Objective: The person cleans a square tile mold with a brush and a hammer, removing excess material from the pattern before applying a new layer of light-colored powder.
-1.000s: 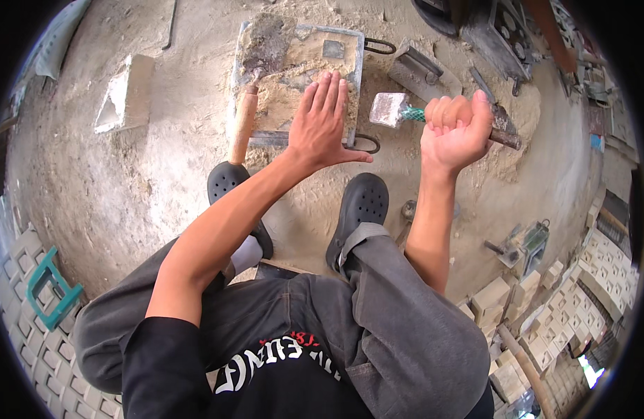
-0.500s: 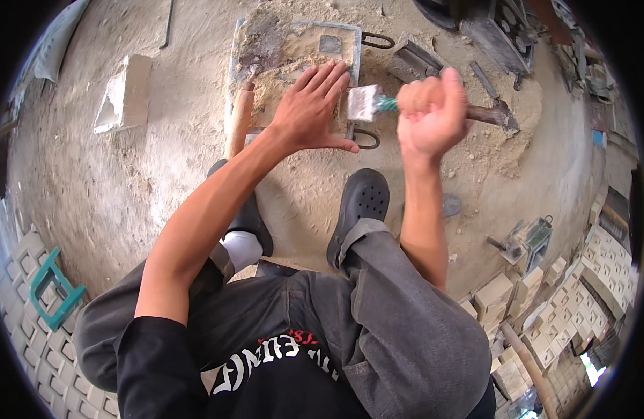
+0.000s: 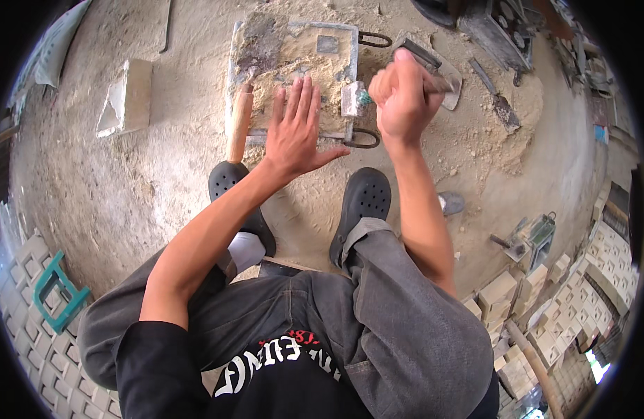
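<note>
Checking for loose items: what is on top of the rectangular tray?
Sandy crumbs and a small grey square show on the tray, and a wooden handle crosses its near edge. Whatever the left hand or crumbs cover cannot be seen.

The dusty floor carries a rectangular tray, strewn with sand, toward its far edge. A pale block lies toward the left edge, a dark scraper toward the far right corner, and stacked bricks crowd the near right corner.
</note>
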`<control>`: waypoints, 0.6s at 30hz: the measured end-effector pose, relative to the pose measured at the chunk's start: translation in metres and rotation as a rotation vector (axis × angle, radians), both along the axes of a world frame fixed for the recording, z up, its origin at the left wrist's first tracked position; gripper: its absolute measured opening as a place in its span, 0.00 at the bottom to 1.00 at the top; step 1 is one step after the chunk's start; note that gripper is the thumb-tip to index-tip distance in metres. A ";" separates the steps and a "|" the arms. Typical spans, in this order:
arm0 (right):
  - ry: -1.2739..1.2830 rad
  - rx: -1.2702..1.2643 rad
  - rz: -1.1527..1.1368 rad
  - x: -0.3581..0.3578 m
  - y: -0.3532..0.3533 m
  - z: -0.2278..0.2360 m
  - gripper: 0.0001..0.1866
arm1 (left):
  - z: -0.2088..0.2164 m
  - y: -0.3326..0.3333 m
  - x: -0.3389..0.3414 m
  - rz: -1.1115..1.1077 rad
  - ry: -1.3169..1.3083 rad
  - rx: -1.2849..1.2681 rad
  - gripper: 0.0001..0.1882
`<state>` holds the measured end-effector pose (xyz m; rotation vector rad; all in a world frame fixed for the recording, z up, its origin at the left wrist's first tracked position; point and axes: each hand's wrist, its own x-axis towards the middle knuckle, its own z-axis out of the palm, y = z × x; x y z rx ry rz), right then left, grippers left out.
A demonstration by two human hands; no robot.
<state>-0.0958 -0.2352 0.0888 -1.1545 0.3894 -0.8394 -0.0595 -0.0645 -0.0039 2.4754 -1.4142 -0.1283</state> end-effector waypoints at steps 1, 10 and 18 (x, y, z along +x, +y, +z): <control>0.012 0.013 0.050 0.003 0.003 0.005 0.26 | 0.000 0.001 -0.003 0.009 0.008 0.008 0.69; -0.081 0.047 0.001 -0.007 -0.012 0.008 0.26 | 0.005 -0.019 -0.011 0.056 0.029 -0.003 0.68; -0.188 0.060 0.037 -0.010 0.003 0.056 0.25 | 0.002 -0.019 -0.006 -0.004 -0.003 0.000 0.68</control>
